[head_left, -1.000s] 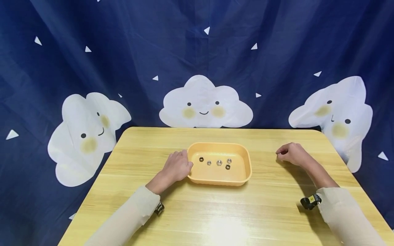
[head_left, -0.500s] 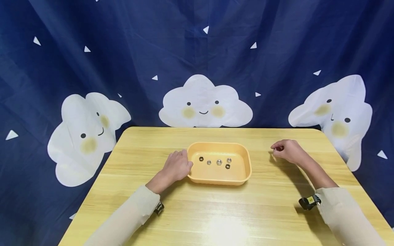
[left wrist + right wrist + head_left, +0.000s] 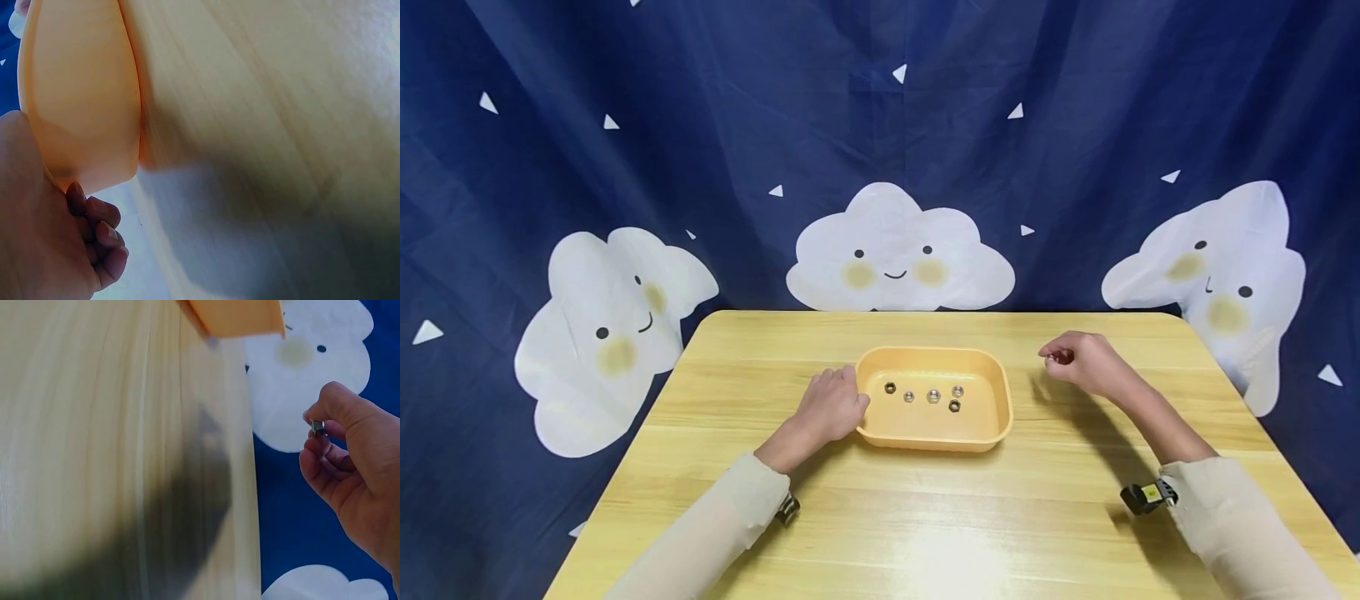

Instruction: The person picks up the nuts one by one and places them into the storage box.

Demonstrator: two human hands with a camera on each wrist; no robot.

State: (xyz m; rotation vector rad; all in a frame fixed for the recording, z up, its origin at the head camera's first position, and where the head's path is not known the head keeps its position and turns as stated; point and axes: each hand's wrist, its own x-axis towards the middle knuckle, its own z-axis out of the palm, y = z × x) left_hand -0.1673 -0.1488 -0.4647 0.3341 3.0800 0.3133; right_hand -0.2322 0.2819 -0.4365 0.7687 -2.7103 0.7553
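My left hand grips the left rim of a shallow orange tray, thumb over the edge and the other fingers curled below it in the left wrist view. Inside the tray lie several hex nuts, some silver like the middle one, others dark like the leftmost. To the right of the tray, my right hand is raised over the table. Between its thumb and fingertips it pinches a small metal hex nut, plainest in the right wrist view.
The tray stands on a light wood table whose back edge meets a dark blue curtain with smiling clouds. A small black camera is on the right wrist, close above the tabletop.
My right hand has lifted off the table with the nut and moved left, closer to the tray. The left hand, the tray and the nuts in it stay put.
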